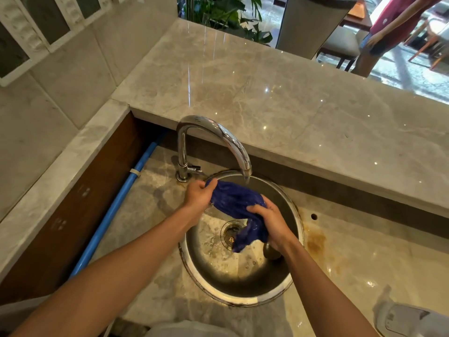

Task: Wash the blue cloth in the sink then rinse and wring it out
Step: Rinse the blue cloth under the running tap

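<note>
Blue cloth (234, 199) is bunched btwn your hands, held over the round steel sink (295, 210), just under the faucet (213, 132) spout. Your left hand (198, 194) clamps one end, right hand (268, 221) clamps the other; a wet tail hangs down above the drain (229, 233).

Glossy chrome faucet (213, 139); dull, water-spotted steel sink (243, 283); wet, shiny blue cloth (237, 203); polished, rust-stained marble countertop (352, 251); smooth blue plastic pipe (114, 210), left.
</note>
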